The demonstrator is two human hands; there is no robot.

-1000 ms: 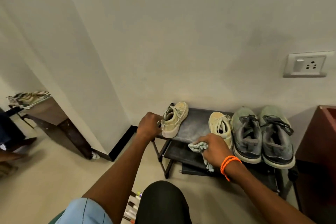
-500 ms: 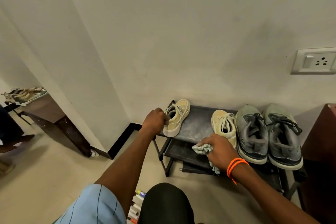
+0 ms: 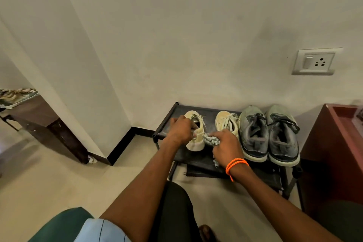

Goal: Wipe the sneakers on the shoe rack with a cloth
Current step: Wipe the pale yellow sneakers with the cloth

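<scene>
Head view: we begin wiping the first cream sneaker.
Our left hand [image 3: 179,130] has pulled the cream sneaker [image 3: 196,135] in from the shoe rack [image 3: 167,124] edge and grips its collar; our right hand [image 3: 225,146], bunching the cloth [image 3: 211,140], has moved onto its side; its mate [image 3: 225,122] and the grey pair [image 3: 267,133] wait; no readable brand or writing.
</scene>
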